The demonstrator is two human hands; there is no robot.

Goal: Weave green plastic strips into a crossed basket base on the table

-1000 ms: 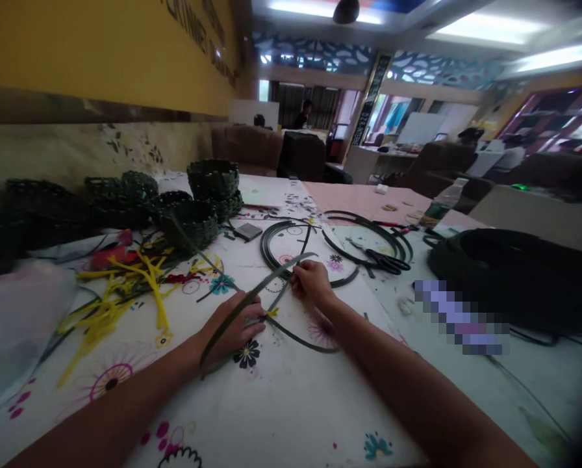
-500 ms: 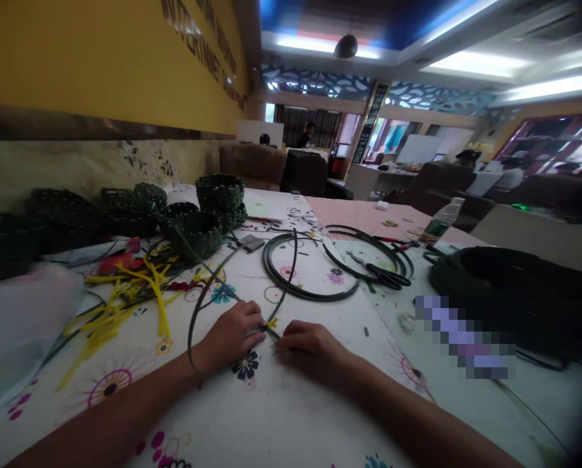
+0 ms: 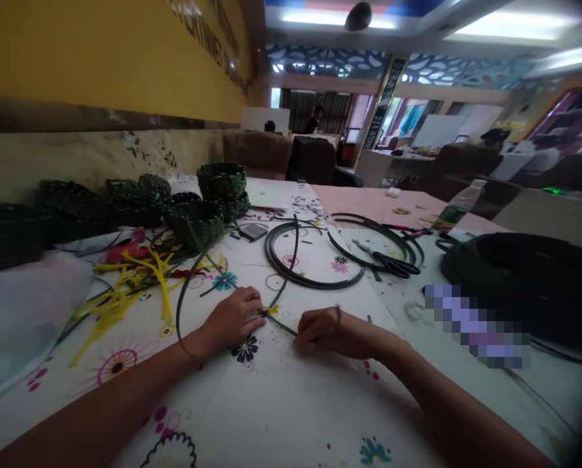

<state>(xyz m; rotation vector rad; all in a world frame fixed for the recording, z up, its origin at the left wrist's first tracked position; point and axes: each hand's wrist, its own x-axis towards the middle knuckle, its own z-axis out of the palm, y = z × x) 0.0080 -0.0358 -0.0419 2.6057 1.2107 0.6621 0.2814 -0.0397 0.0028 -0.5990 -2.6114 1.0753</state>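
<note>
My left hand (image 3: 235,317) rests on the flowered tablecloth, its fingers pinching dark green flat strips where they cross. A small yellow tie (image 3: 272,310) sits at that crossing, beside my fingertips. My right hand (image 3: 325,331) is closed on a green strip (image 3: 285,326) that runs from the crossing to its fingers. Above its knuckles a short dark strip end shows. One long strip (image 3: 182,289) curves up and around my left wrist; another (image 3: 295,253) rises from the crossing over a coil of green strip (image 3: 315,283).
Scissors (image 3: 393,263) lie on a second coil at the right, near a plastic bottle (image 3: 461,205). A large dark coil (image 3: 525,286) lies at far right. Woven green baskets (image 3: 193,221), yellow strips (image 3: 162,286) and a plastic bag (image 3: 23,318) occupy the left. People are in the background.
My right hand has moved right, away from my left hand, and more of the strip between them shows. My left hand stays at the crossing. The camera view has shifted slightly.
</note>
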